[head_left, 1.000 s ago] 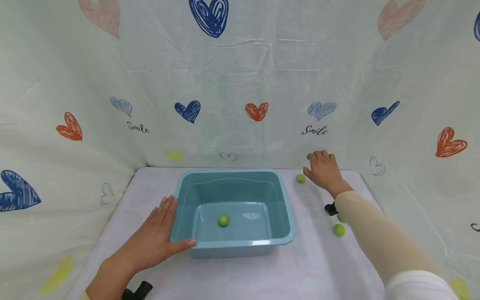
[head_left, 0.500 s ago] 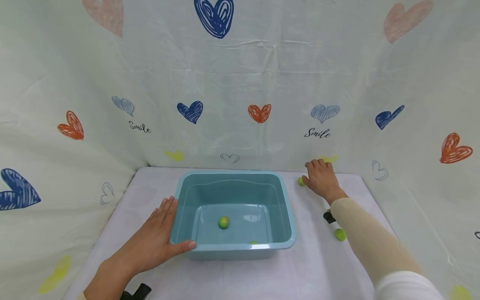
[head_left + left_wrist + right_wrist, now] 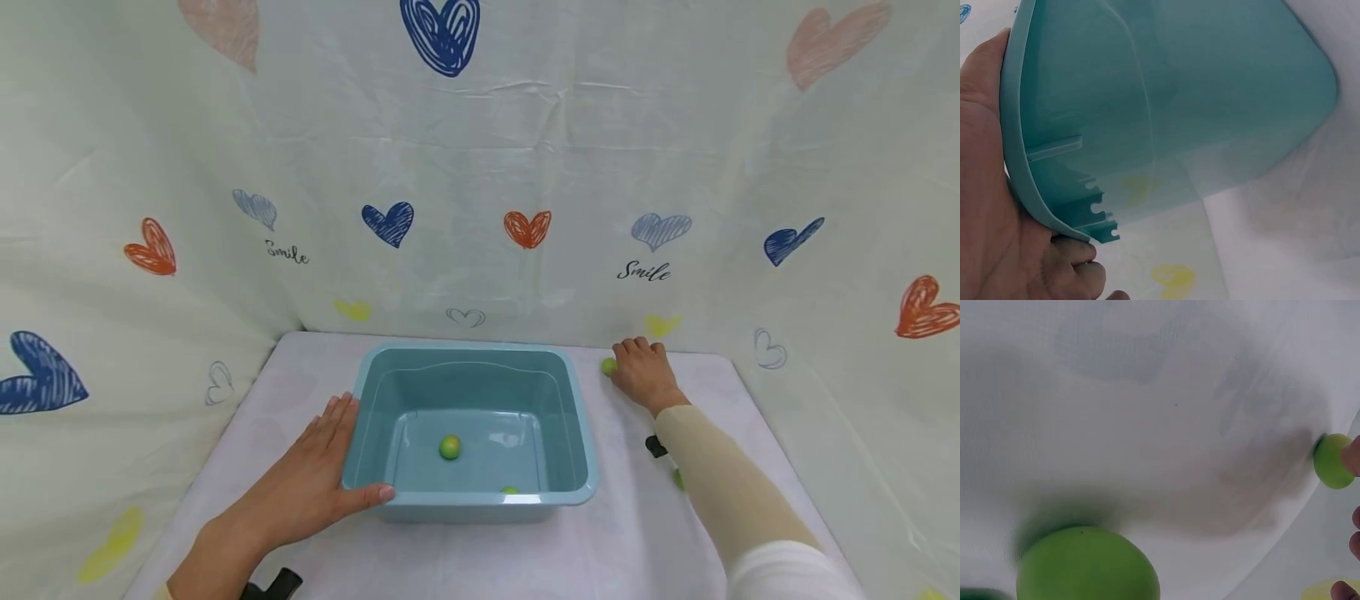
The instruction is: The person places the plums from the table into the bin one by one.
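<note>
A light blue plastic tub stands on the table. My left hand rests at its front left corner, fingers straight along the left side and thumb on the front rim. In the left wrist view the palm lies against the tub's rim. At the back right, my right hand is low beside a small lime-green ball. The right wrist view shows one fingertip overlapping that ball, while the other fingers stay apart from it.
Inside the tub lie a green ball with a yellowish patch and another green ball, mostly hidden by the front rim. Under the right forearm a further ball is partly hidden. A heart-printed curtain borders the table's back and sides.
My right hand has come down and slightly nearer, to the small ball at the back right. Its forearm now covers more of the balls beside it. The left hand stays at the tub.
</note>
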`<action>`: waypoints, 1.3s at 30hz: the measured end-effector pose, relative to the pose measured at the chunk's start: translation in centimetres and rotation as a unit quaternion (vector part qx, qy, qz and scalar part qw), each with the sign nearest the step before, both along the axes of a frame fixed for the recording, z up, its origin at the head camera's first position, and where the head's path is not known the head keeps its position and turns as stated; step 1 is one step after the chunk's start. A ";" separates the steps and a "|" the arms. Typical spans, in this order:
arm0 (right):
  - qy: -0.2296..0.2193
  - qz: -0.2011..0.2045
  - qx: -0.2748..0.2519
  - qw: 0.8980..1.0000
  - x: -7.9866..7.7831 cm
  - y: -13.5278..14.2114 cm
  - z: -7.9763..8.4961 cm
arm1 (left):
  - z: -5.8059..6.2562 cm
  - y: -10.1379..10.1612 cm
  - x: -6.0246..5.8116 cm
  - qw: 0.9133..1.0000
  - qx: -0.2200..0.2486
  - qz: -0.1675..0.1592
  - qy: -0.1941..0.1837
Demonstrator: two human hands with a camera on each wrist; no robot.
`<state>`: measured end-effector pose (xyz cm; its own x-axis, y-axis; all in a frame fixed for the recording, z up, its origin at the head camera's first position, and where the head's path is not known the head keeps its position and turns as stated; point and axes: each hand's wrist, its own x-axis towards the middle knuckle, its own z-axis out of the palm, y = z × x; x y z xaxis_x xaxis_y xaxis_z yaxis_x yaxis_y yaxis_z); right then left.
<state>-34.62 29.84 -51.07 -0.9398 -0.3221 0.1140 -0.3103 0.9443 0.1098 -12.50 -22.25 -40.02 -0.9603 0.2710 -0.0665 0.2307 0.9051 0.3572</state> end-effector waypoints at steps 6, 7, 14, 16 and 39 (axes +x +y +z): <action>-0.012 0.004 0.020 1.000 0.4 -0.4 -1.0 | -0.1 0.0 0.1 1.000 0.000 0.003 0.002; -0.008 0.006 0.021 1.000 0.4 -0.5 -1.1 | -0.1 0.0 0.1 1.000 0.001 0.003 0.003; 0.015 0.009 0.006 1.000 1.0 -0.4 -1.5 | 0.0 0.2 0.0 1.000 0.004 -0.001 0.001; 0.015 0.010 0.001 1.000 1.1 -0.4 -1.6 | 0.0 0.2 0.0 1.000 0.004 0.000 0.000; 0.130 0.088 0.004 0.988 4.8 -0.7 2.4 | 0.6 0.1 -0.2 1.000 -0.003 -0.013 0.005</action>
